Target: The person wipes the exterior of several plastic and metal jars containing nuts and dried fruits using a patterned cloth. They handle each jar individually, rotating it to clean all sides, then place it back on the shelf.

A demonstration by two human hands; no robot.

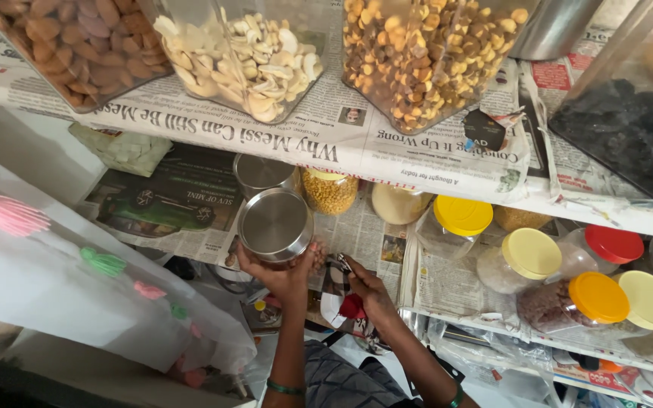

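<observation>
At centre frame my left hand gripped a round, smooth steel tin from below, lifted before the newspaper-lined shelf. Just right, my right hand was closed around a small red-and-white object. Right of that stood clear plastic jars with a yellow lid and a red lid.

Left hand raised, fingers cupped upward, right hand curled closed

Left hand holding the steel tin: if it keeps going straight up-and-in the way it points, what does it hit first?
Likely the second steel canister on the shelf right behind the steel tin that the left hand holds. Depth between them is unclear.
</observation>
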